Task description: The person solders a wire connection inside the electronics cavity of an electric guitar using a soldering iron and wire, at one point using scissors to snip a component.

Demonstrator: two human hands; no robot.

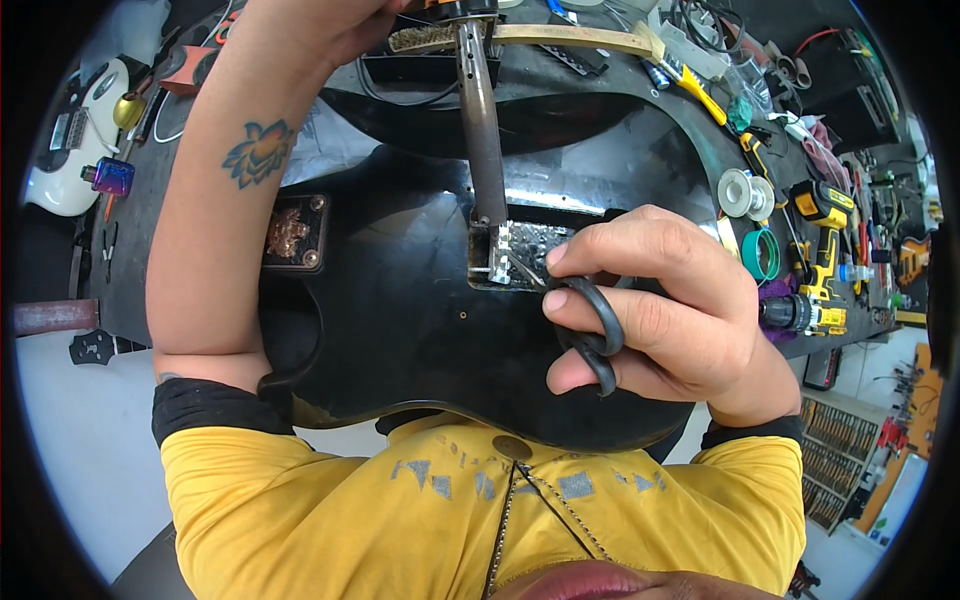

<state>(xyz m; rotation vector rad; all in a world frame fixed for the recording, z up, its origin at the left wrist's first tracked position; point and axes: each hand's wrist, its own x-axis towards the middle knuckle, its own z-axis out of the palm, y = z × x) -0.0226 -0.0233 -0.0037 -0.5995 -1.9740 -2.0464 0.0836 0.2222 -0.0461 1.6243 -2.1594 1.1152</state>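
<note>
A glossy black guitar body (400, 340) lies across my lap and the bench. Into its rectangular cavity (545, 240) points a thick soldering iron (480, 130), its tip at a silvery metal piece (500, 255) inside. My left hand (335, 25), partly cut off by the upper edge, is closed round the iron's handle end. Over the cavity's right side, my right hand (680, 310) has its fingers through the loops of a black scissor-handled tool (600, 320). The tool's thin metal jaws reach the metal piece; whether they clamp it is too small to tell.
A wooden-handled brush (570, 38) lies behind the guitar. To the right are a solder spool (745, 193), a green tape roll (761, 254) and a yellow-black cordless drill (822, 250). A white guitar body (85, 145) is at far left. A smaller cavity (297, 235) shows copper-coloured lining.
</note>
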